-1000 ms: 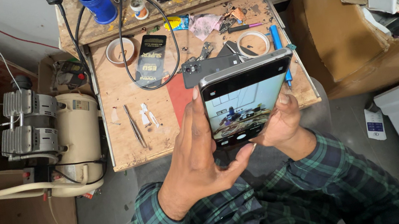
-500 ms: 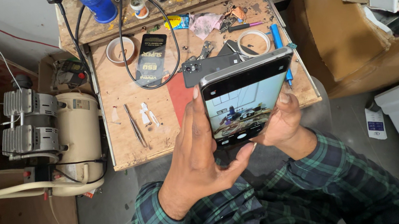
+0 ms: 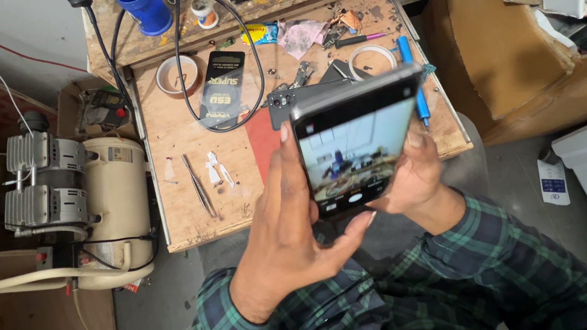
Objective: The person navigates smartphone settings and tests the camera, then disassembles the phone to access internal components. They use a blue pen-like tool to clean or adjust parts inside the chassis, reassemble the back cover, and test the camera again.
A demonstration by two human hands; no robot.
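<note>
Phone (image 3: 353,144) sits gripped in both my hands, left hand (image 3: 284,229) and right hand (image 3: 409,178), above the surface's (image 3: 182,206) near edge; its lit screen is too small to read. It hides tools behind. Tweezers (image 3: 197,184) lie near-left, a blue cup (image 3: 142,4) far-left.

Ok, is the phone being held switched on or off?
On. The phone, gripped by the left hand and right hand, has a lit screen showing a camera picture.
</note>
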